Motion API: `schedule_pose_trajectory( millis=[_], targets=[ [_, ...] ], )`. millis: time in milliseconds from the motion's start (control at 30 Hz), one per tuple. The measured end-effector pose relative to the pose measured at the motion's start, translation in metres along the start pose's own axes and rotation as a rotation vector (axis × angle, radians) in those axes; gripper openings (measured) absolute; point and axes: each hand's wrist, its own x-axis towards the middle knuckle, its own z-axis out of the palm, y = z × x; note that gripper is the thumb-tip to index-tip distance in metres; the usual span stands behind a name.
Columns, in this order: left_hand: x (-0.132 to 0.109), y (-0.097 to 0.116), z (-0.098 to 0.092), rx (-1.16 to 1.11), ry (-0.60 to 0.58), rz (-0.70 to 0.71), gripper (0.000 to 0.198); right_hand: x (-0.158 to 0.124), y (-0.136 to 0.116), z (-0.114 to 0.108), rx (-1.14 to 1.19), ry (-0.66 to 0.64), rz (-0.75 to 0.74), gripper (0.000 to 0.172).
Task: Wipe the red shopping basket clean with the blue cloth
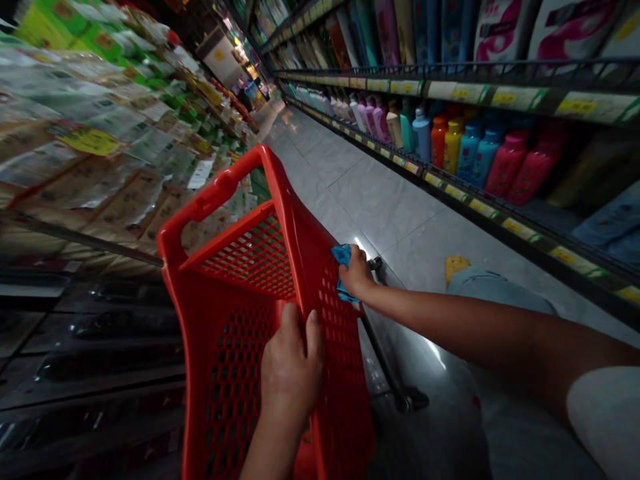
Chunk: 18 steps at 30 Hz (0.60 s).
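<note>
A red plastic shopping basket (240,300) with perforated walls is tipped on its side in front of me, its opening facing left. My left hand (293,363) grips the basket's near rim, fingers curled over the edge. My right hand (356,273) is closed on a blue cloth (343,257) and presses it against the outer side wall of the basket. A black metal handle or frame (387,363) runs down from under my right hand to the floor.
I am in a shop aisle with a pale tiled floor (380,200). Shelves of coloured bottles (465,150) line the right side. Packaged goods (115,147) fill the left shelves. My knee (493,287) shows lower right.
</note>
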Motion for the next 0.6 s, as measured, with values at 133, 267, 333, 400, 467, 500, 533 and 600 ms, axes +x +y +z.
schedule_pose_trajectory(
  millis=[133, 267, 333, 400, 467, 500, 533, 600],
  targets=[
    [0.007, -0.009, 0.001, -0.083, 0.01, 0.066, 0.025, -0.01, 0.044, 0.015, -0.015, 0.057, 0.177, 0.036],
    [0.013, -0.016, 0.0, -0.105, 0.048, 0.117, 0.027, -0.026, 0.052, 0.019, -0.006, 0.067, 0.244, 0.038],
    [0.015, -0.016, -0.002, -0.092, 0.046, 0.14, 0.027, -0.021, 0.046, 0.017, 0.019, 0.061, 0.219, 0.036],
    [0.017, -0.016, -0.004, -0.073, 0.035, 0.171, 0.026, -0.005, 0.034, 0.012, 0.044, 0.058, 0.18, 0.034],
    [0.019, -0.016, -0.005, -0.058, 0.014, 0.198, 0.025, 0.017, 0.015, 0.003, 0.074, 0.066, 0.116, 0.037],
    [0.019, -0.017, -0.006, -0.053, 0.003, 0.206, 0.024, 0.028, 0.003, -0.002, 0.089, 0.069, 0.061, 0.04],
    [0.018, -0.018, -0.007, -0.05, -0.007, 0.21, 0.024, 0.037, -0.011, -0.008, 0.104, 0.065, -0.017, 0.042],
    [0.016, -0.022, -0.008, -0.052, -0.018, 0.225, 0.023, 0.048, -0.038, -0.018, 0.129, 0.037, -0.196, 0.048]
  ],
)
